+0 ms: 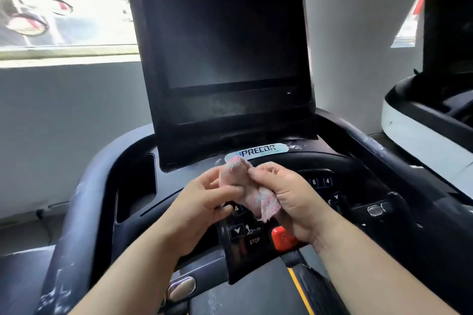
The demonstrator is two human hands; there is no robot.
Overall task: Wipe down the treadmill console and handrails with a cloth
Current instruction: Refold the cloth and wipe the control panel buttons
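Note:
A small pink-and-white cloth (pixel 252 193) is bunched between both hands, held in the air just above the treadmill console's button panel (pixel 245 235). My left hand (pixel 204 202) pinches its left side with fingertips. My right hand (pixel 289 202) wraps around its right side and lower end. The dark console screen (pixel 225 41) stands upright behind them. The left handrail (pixel 76 202) and right handrail (pixel 399 161) curve along both sides, both marked with white smears.
A red stop clip (pixel 282 238) sits under my right wrist. A deep cup pocket (pixel 135 186) opens left of the panel. A neighbouring white-and-black machine (pixel 430 120) stands to the right. A bright window (pixel 64 2) lies at far left.

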